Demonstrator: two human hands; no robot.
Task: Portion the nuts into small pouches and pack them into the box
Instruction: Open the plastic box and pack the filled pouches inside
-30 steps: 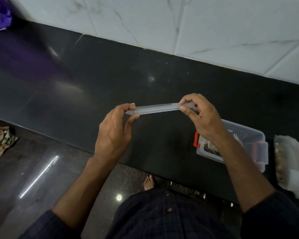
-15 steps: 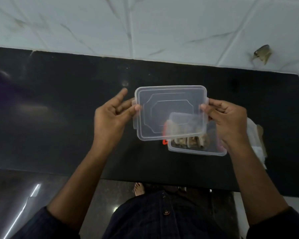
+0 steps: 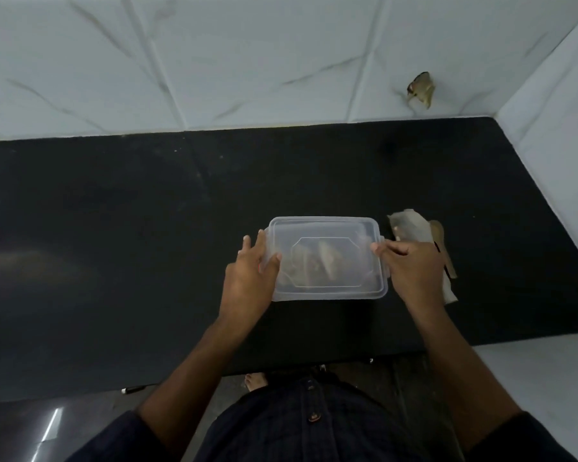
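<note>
The clear lid (image 3: 327,258) lies flat on the box, long axis running left to right, parallel to the counter (image 3: 114,228) edge. The left hand (image 3: 247,281) grasps its left end; the right hand (image 3: 414,271) pinches its right edge.

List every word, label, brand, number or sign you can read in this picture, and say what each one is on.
None can be read.
Lid: only an embossed outline, no letters.
Bag beside the box: no print visible.
Wall tiles: veining only.
</note>
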